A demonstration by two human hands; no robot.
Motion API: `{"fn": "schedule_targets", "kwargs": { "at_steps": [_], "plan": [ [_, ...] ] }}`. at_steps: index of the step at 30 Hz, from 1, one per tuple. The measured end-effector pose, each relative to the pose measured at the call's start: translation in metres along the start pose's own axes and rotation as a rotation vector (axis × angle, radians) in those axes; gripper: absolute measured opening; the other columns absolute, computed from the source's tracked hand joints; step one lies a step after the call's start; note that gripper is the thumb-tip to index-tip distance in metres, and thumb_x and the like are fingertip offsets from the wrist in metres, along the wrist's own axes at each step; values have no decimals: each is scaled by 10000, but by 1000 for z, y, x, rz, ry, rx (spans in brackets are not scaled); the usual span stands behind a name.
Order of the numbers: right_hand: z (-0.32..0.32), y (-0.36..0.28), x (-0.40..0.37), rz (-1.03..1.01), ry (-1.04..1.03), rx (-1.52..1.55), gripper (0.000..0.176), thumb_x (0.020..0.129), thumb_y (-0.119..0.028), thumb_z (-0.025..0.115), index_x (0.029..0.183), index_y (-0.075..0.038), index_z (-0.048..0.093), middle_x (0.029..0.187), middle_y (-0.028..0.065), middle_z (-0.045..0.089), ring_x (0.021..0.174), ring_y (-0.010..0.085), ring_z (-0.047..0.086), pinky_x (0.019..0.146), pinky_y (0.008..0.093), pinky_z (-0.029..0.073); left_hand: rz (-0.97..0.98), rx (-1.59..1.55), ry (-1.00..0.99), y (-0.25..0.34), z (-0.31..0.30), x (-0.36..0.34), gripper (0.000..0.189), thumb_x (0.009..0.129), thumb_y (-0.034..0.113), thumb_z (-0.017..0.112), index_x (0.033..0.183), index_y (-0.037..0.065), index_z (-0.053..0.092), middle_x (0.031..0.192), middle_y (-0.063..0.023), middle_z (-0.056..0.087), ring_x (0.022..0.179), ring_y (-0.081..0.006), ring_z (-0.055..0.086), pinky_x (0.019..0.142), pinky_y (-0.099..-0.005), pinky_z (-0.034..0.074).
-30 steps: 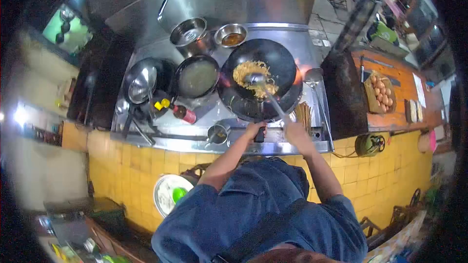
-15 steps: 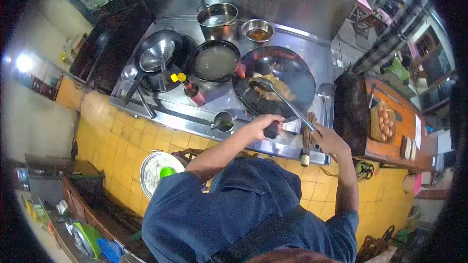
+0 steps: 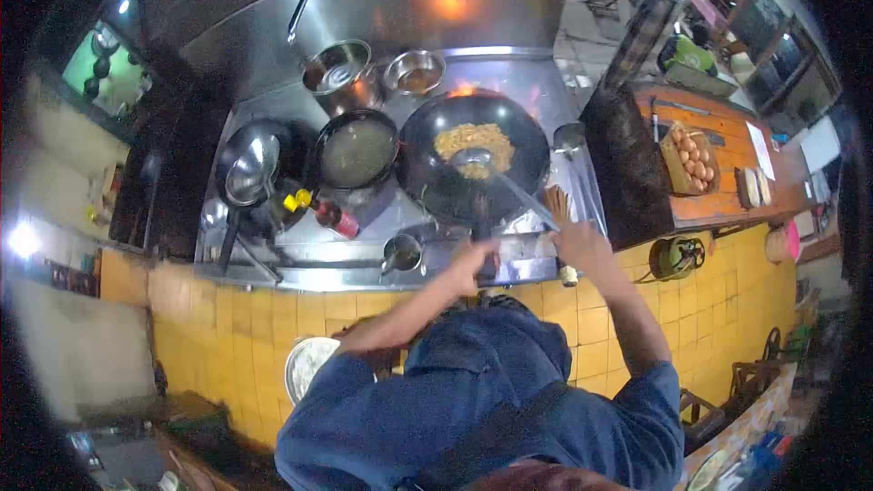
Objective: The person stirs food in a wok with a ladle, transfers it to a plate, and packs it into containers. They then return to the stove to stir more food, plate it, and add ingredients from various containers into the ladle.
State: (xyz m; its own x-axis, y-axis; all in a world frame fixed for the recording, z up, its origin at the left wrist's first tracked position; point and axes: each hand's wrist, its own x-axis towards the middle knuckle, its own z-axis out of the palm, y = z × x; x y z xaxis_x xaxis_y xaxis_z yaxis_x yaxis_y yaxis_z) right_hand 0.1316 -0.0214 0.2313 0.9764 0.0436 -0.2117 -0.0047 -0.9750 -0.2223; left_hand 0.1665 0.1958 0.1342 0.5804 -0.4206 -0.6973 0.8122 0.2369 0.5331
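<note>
My left hand [image 3: 470, 265] is closed round the dark handle of a large black wok [image 3: 427, 168], at its near side. In the wok lies a heap of light brown food [image 3: 482, 138]. My right hand [image 3: 579, 244] grips the long handle of a metal ladle [image 3: 520, 193], whose bowl rests on the food. Flames [image 3: 464, 89] show at the wok's far rim. A bundle of thin sticks [image 3: 558, 205] lies beside my right hand. Just left of the wok is a dark pan of cloudy liquid [image 3: 356, 153].
A steel pot [image 3: 350, 91] and a steel bowl [image 3: 415, 73] stand behind. Further left are a strainer [image 3: 253, 171], a red bottle with yellow cap [image 3: 335, 218] and a small metal cup [image 3: 402, 255]. Eggs [image 3: 696, 159] fill a basket on the wooden table [image 3: 641, 114] at right.
The view has shifted, with the stove now further left. The food is gathered in the middle of the wok with the ladle on it. Flames have appeared at the far rim.
</note>
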Motion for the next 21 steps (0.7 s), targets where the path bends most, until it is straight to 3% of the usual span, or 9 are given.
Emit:
{"fn": "schedule_targets", "kwargs": {
  "at_steps": [1,3,8,9,11,13,16,19,21],
  "plan": [
    [13,0,-3,29,94,-9,298,856,-258,507,1054,-35,496,733,206,609,691,409,603,595,491,503,164,213,-36,-11,9,-29,161,790,133,622,870,8,560,661,-68,580,523,-176,566,485,-324,494],
    [15,2,-7,1,136,-7,261,852,-251,510,1044,-76,499,712,188,610,652,399,603,546,480,500,-53,296,-100,-8,29,-78,157,790,116,597,833,-23,539,617,-83,570,512,-184,572,460,-324,485],
    [-9,-25,-20,32,-6,168,308,843,-218,520,1119,-88,480,821,230,612,791,397,604,687,503,479,-91,168,-132,42,-6,-23,141,789,136,607,686,42,580,630,-73,587,524,-174,581,484,-316,484],
    [-6,-22,-17,45,-2,173,338,842,-205,524,1154,-85,470,871,239,614,834,414,597,708,542,456,64,237,-156,41,-26,7,144,787,158,626,702,48,588,635,-75,587,549,-173,588,471,-316,477],
    [42,-9,-23,-125,257,95,327,841,-209,513,1143,-90,471,851,238,615,826,416,600,695,538,463,-166,119,4,44,-21,0,138,804,174,632,739,60,589,651,-84,586,562,-181,589,476,-329,485],
    [45,-23,-12,-68,156,-339,300,814,-119,461,1080,-1,531,687,120,595,712,306,632,648,433,512,98,345,119,22,11,-49,103,830,153,599,780,65,581,672,-93,584,551,-196,582,491,-358,502],
    [13,-38,-17,78,22,200,273,852,-184,449,1035,11,509,755,200,611,731,400,604,645,506,481,-89,261,-149,-17,-6,-57,110,846,149,577,830,40,579,669,-90,587,552,-201,586,494,-354,500],
    [36,-5,-12,-96,53,310,263,861,-230,449,1012,-24,509,791,231,608,749,432,589,652,532,466,-3,560,48,37,19,-67,160,817,156,585,709,38,569,605,-69,575,539,-181,585,511,-320,486],
    [15,-25,-22,14,34,277,248,855,-248,456,1017,-71,518,787,235,606,756,427,596,651,529,470,-74,226,-214,33,-31,14,171,825,216,565,845,50,602,641,-59,572,550,-170,561,529,-309,462]
  ]
}}
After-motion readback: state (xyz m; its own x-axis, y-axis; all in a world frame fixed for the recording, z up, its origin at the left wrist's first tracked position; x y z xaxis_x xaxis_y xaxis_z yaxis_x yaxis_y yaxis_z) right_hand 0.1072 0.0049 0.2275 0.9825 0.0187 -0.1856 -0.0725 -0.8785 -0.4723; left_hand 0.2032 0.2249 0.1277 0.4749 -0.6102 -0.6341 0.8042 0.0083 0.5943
